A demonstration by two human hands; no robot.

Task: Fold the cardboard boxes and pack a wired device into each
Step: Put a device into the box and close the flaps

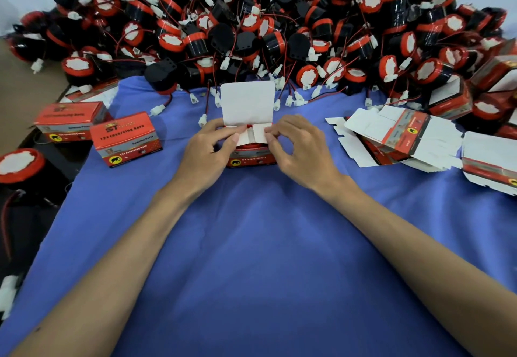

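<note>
A small red cardboard box [251,159] stands on the blue cloth [265,244] at the centre, its white top lid [247,103] raised upright. A red device shows inside through the gap between the two white side flaps. My left hand [208,151] pinches the left flap down and my right hand [298,146] pinches the right flap down. Behind the box rises a large heap of black-and-red wired devices [251,20] with white connectors.
Two closed red boxes [127,138] stand at the left edge of the cloth. A pile of flat unfolded boxes [402,138] lies to the right. A loose device [19,165] sits off the cloth at far left.
</note>
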